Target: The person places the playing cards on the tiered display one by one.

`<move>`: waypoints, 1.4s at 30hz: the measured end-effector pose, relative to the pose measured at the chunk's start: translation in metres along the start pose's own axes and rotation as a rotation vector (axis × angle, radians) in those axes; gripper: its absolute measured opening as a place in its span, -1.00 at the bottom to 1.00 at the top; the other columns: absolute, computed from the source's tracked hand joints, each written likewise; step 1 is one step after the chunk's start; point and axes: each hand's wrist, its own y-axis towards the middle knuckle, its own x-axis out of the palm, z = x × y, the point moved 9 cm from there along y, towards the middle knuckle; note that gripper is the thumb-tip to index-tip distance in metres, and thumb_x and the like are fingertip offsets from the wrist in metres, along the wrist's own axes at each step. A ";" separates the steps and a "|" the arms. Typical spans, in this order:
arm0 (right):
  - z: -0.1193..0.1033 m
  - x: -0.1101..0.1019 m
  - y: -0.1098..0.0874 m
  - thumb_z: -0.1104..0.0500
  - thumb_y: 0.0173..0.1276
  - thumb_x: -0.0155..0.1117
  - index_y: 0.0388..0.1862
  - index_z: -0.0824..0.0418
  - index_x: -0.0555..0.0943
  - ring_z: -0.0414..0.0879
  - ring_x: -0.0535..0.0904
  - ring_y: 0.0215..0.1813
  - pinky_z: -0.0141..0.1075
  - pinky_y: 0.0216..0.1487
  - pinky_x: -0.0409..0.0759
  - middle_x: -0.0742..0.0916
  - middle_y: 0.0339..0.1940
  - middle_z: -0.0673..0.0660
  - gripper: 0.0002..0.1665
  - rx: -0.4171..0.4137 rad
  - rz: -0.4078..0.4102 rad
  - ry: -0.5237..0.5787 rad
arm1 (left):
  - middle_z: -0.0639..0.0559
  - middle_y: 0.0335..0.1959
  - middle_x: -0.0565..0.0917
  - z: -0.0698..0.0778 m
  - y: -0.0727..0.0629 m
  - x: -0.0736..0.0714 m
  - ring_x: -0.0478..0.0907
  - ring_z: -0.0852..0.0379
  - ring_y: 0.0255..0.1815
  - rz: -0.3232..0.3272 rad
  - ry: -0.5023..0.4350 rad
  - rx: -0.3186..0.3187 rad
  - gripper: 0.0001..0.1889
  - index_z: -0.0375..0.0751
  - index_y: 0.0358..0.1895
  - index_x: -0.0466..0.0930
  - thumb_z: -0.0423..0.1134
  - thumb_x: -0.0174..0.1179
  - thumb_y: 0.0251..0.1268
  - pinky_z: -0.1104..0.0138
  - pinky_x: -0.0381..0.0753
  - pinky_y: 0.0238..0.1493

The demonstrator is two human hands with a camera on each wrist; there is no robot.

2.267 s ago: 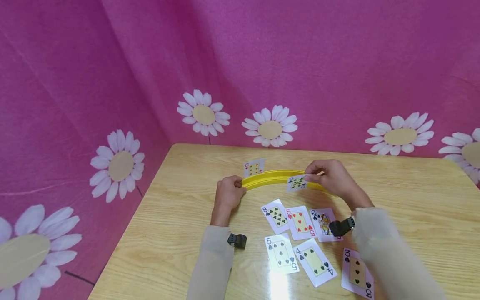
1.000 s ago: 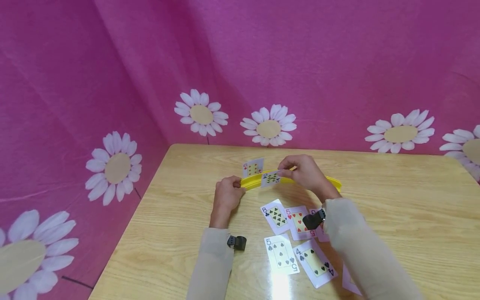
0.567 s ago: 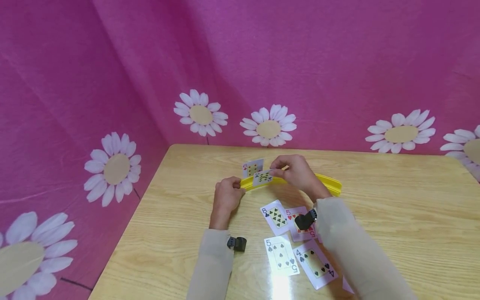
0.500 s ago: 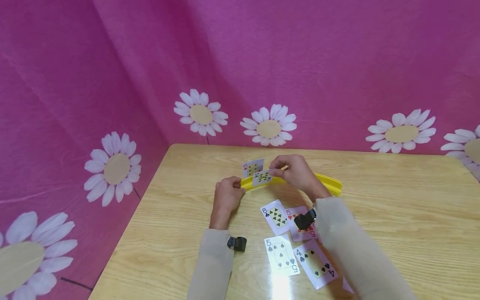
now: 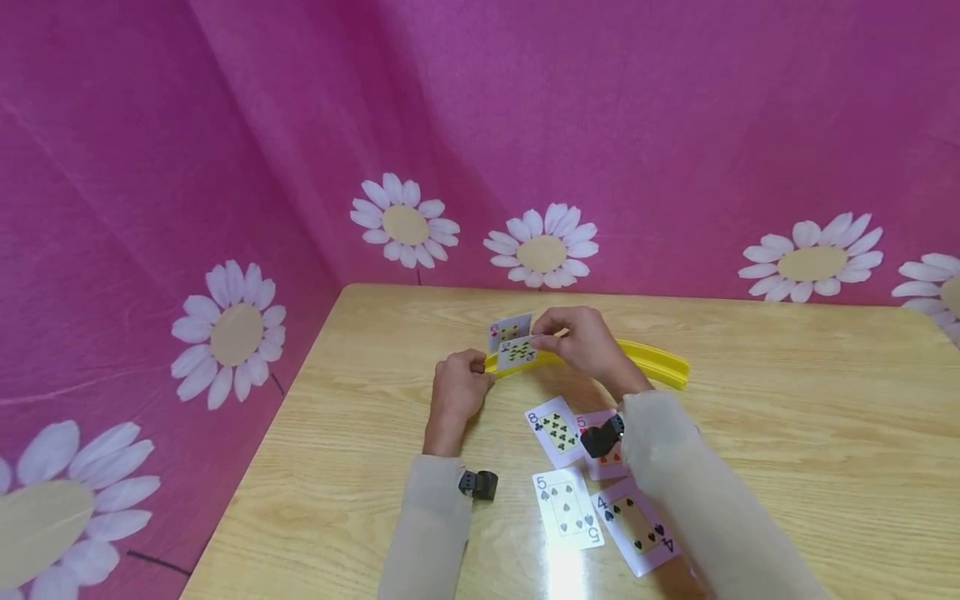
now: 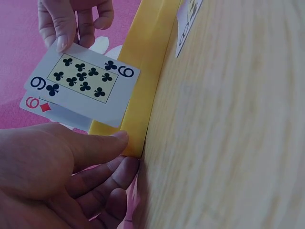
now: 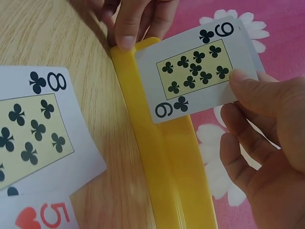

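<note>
A curved yellow card holder stands on the table. My left hand grips its left end, thumb in front and fingers behind in the left wrist view. My right hand pinches the nine of clubs by its right edge, between thumb and fingers. That card is tilted over the holder's left part, its lower edge at the holder; whether it sits in a groove I cannot tell. Behind it a red diamond card, a six, stands up in the holder, partly hidden.
Face up on the wooden table lie the eight of clubs, five of hearts, five of spades and four of spades. My right forearm covers other cards. A pink flowered cloth hangs behind.
My right hand has carried the nine of clubs leftward along the holder, to in front of the standing diamond card. My left hand has kept its grip on the holder's end.
</note>
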 end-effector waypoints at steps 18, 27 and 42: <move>0.001 0.002 0.001 0.35 0.29 0.43 -0.27 0.19 0.76 0.04 0.60 -0.12 -0.16 -0.06 0.63 0.75 -0.23 0.06 -0.91 0.019 -0.004 -0.005 | -0.09 -0.26 0.75 0.001 0.000 -0.001 0.66 0.07 -0.20 -0.009 0.008 -0.038 -0.69 -0.34 -0.01 0.72 -0.43 0.43 0.15 0.21 0.62 -0.11; -0.001 0.009 0.002 0.35 0.28 0.43 -0.31 0.16 0.76 0.04 0.60 -0.14 -0.15 -0.08 0.63 0.75 -0.24 0.04 -0.90 0.000 -0.012 -0.023 | -0.08 -0.26 0.74 0.001 0.001 0.001 0.65 0.06 -0.20 -0.018 0.024 -0.049 -0.70 -0.31 -0.01 0.72 -0.42 0.43 0.16 0.20 0.61 -0.10; 0.005 0.011 0.001 0.30 0.31 0.43 -0.11 0.19 0.75 0.02 0.61 -0.12 -0.17 -0.07 0.63 0.74 -0.18 0.06 -0.82 0.031 -0.019 -0.030 | -0.05 -0.29 0.73 0.000 0.001 0.000 0.64 0.07 -0.22 -0.013 0.026 -0.039 -0.72 -0.30 -0.05 0.73 -0.42 0.43 0.13 0.20 0.60 -0.12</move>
